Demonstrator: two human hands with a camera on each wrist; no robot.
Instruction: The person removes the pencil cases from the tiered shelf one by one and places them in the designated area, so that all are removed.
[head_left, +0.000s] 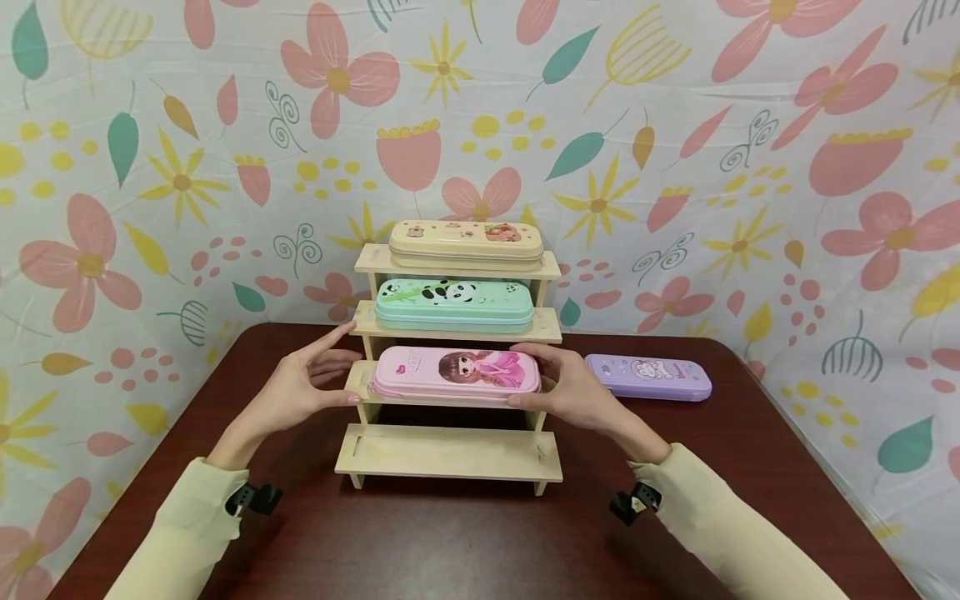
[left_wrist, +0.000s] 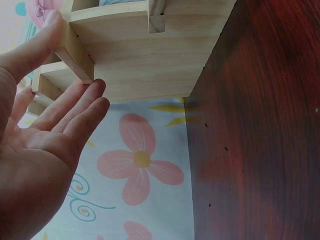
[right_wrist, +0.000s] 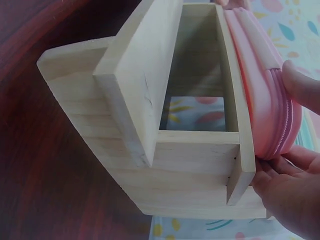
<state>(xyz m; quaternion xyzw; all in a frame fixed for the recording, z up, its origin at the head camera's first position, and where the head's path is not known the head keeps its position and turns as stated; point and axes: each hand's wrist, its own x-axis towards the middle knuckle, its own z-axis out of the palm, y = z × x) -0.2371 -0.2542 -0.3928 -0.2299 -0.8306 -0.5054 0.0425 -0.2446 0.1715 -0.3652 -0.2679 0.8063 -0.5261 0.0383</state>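
A pink pencil case (head_left: 455, 372) with a long-haired doll picture lies on the third step down of a stepped wooden rack (head_left: 450, 454). My right hand (head_left: 562, 385) grips its right end, thumb at the front and fingers behind. In the right wrist view, the case's zip (right_wrist: 286, 125) shows between thumb and fingers. My left hand (head_left: 296, 392) is at the rack's left side. In the left wrist view, its thumb and fingertips (left_wrist: 97, 87) pinch the end of one step. Above sit a mint panda pencil case (head_left: 453, 305) and a cream pencil case (head_left: 465, 244).
A purple pencil case (head_left: 652, 377) lies on the dark red-brown table (head_left: 465, 550), right of the rack. The rack's lowest step is bare. Behind the table hangs a flower-patterned cloth (head_left: 480, 125).
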